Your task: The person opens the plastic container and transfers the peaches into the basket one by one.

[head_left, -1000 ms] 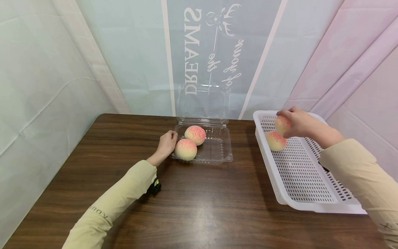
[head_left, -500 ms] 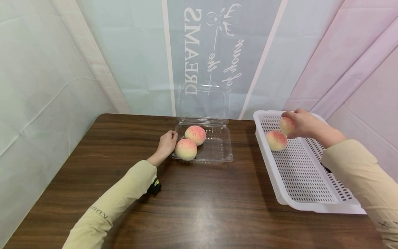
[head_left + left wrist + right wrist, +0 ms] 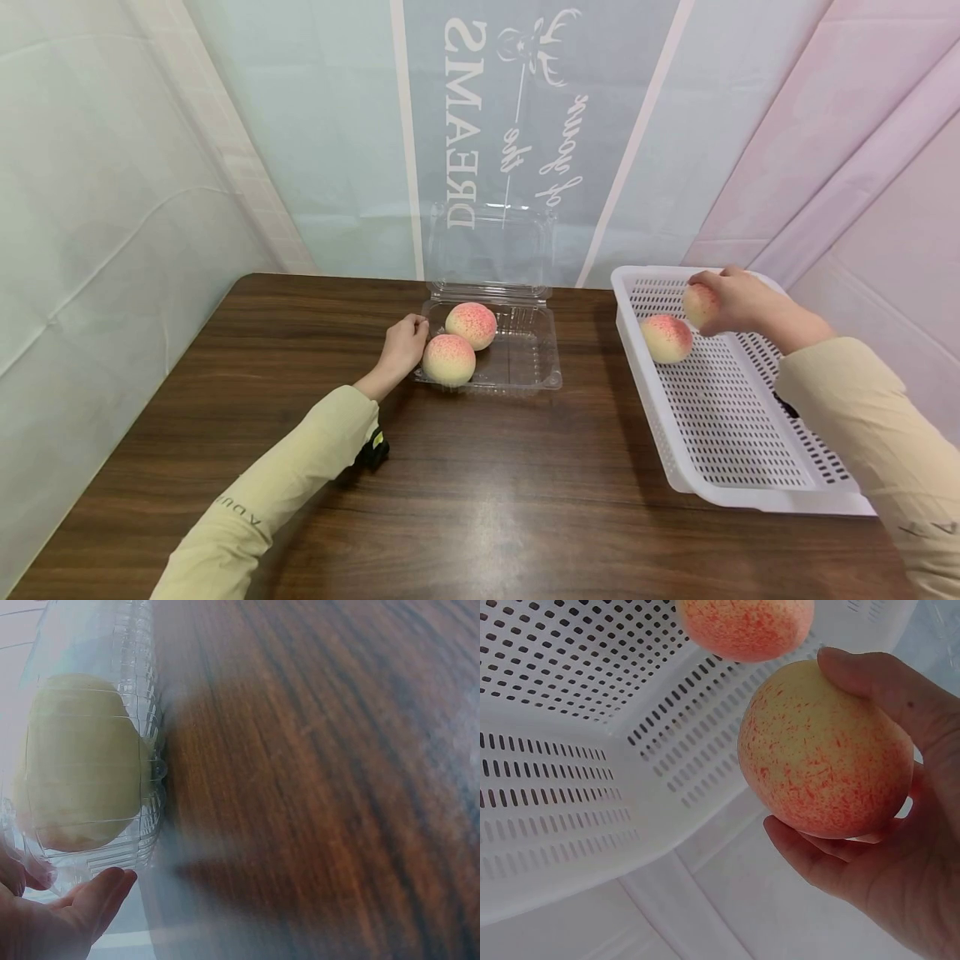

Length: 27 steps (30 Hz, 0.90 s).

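My right hand (image 3: 740,302) holds a red-speckled peach (image 3: 826,750) over the far end of the white basket (image 3: 678,442), thumb and fingers curled round it. Another peach (image 3: 666,339) lies in the basket just below and left of it. At the table's far middle stands a clear plastic clamshell box (image 3: 525,367) with its lid (image 3: 491,246) raised at the back. Two peaches sit in its left half, a rear peach (image 3: 471,326) and a front peach (image 3: 448,360). My left hand (image 3: 405,343) pinches the box's left rim, seen close in the left wrist view.
The dark wood table (image 3: 480,483) bears both the box and the basket. Behind it hangs a printed cloth (image 3: 495,125), close to the raised lid. The basket has raised, slotted walls and reaches along the right side.
My right hand has shifted a little to the right with its peach, uncovering more of the peach beside it in the basket. The left hand and the box stay put.
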Each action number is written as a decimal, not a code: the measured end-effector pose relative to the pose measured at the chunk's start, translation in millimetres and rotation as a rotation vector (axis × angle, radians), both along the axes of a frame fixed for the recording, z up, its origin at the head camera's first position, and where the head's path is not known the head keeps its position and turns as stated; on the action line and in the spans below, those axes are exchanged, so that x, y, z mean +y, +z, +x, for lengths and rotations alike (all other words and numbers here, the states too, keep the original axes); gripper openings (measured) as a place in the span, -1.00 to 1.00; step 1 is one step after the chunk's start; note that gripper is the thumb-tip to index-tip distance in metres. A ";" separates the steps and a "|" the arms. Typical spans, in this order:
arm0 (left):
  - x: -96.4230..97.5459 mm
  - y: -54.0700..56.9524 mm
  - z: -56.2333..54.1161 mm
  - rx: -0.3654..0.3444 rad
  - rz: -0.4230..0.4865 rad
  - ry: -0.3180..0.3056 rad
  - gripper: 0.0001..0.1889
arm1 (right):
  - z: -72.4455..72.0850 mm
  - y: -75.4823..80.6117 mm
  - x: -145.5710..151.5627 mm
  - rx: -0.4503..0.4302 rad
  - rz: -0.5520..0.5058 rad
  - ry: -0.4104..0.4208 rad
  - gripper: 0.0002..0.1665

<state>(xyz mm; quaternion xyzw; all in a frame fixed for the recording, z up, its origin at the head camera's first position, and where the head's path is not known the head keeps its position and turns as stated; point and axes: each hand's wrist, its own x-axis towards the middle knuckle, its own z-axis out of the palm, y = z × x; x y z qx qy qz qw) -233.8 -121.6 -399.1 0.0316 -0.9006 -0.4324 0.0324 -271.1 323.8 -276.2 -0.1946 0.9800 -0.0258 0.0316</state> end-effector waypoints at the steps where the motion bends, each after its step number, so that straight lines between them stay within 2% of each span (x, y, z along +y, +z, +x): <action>1: 0.0 0.0 0.0 -0.001 0.001 0.000 -0.66 | -0.3 -0.5 0.3 -0.009 -0.001 -0.004 -0.15; 8: 0.5 0.1 0.6 -0.019 0.008 -0.003 -0.65 | -2.2 -5.6 3.9 -0.070 -0.013 -0.049 -0.14; 15: -0.5 -0.1 0.8 -0.015 0.010 -0.001 -0.65 | -5.7 -13.0 9.6 -0.072 -0.004 -0.067 -0.15; 27: -0.9 0.4 0.1 -0.021 0.007 0.002 -0.64 | -10.5 -27.9 17.2 -0.115 -0.060 -0.139 -0.07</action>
